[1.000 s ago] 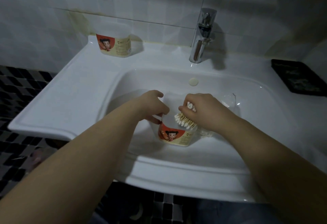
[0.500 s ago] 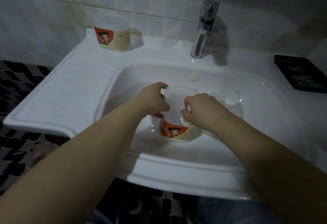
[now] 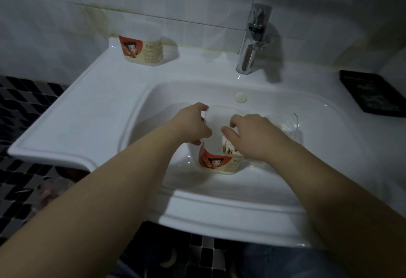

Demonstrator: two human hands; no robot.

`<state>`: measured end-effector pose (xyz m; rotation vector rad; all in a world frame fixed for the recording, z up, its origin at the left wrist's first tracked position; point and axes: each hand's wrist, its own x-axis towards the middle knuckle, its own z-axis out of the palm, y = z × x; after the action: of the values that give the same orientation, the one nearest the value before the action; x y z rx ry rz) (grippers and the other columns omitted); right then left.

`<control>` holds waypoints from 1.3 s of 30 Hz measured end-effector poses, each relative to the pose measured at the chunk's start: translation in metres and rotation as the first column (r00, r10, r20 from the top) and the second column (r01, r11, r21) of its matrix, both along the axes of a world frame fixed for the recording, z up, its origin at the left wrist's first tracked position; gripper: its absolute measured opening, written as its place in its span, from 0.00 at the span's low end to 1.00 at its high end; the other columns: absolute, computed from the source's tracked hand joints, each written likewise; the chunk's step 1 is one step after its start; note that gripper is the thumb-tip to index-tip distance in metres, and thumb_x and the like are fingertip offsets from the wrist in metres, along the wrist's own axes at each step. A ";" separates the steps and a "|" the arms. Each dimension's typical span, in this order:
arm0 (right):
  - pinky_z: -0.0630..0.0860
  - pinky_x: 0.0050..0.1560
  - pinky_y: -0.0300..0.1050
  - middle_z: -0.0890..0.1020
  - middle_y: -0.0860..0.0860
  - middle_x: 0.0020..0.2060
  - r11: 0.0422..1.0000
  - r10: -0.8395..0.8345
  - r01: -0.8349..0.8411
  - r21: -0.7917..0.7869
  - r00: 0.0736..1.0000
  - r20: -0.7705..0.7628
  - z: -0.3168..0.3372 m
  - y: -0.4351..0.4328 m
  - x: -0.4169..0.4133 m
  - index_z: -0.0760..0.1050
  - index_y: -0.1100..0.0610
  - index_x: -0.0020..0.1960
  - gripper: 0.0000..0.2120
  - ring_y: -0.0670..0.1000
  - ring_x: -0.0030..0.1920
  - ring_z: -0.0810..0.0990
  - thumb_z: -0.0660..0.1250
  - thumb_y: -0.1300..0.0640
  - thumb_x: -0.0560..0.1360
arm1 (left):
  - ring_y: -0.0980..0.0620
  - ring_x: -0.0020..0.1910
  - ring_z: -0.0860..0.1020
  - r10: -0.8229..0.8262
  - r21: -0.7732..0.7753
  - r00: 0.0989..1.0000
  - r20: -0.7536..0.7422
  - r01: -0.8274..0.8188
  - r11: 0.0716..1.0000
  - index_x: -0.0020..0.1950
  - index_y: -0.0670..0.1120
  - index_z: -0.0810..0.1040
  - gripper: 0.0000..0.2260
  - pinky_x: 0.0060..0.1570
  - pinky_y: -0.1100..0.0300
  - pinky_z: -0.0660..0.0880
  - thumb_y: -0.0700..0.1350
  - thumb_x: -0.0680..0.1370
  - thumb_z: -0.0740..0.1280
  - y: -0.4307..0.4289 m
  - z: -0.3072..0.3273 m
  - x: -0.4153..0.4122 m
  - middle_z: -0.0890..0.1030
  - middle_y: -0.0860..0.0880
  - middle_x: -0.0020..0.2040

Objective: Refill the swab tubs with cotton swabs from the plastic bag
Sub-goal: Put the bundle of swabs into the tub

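Steadying the open swab tub (image 3: 219,164) in the basin of the sink (image 3: 87,113), gripped its left wall with the left hand (image 3: 193,124), fingers curled over the rim. Clasped a bundle of cotton swabs (image 3: 228,148) in the right hand (image 3: 252,135), fingers curled down round it, white tips showing just under the palm and inside the tub's right half. Left the plastic bag (image 3: 287,124) crumpled in the basin just behind the right hand, and a second tub (image 3: 142,50) standing on the back ledge, well apart, left of the tap (image 3: 252,42). Called, by the look of it, for keeping the tub upright and pinned to the basin floor, for lowering the bundle straight down along the wall with the sticks parallel, and for loosening the fingers only once the lower tips reached the bottom. Risked otherwise a splayed bundle, sticks jammed across the mouth, or loose swabs spilled into the basin
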<state>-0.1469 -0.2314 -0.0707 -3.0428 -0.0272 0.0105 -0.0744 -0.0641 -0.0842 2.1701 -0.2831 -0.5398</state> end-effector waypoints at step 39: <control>0.73 0.46 0.46 0.80 0.46 0.41 0.997 0.066 -0.068 -0.034 0.995 -0.071 0.025 -0.058 -0.004 0.80 0.45 0.58 0.13 0.53 0.52 0.74 0.68 0.51 0.74 | 0.63 0.43 0.79 -0.137 -0.046 0.958 0.252 0.153 0.987 0.50 0.54 0.79 0.07 0.38 0.70 0.68 0.54 0.76 0.72 -0.064 0.014 -0.015 0.83 0.58 0.43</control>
<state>-0.1505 -0.2889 -0.0454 -3.0736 -0.1248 0.1235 -0.0891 -0.1283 -0.0697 2.1643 -0.5921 -0.3331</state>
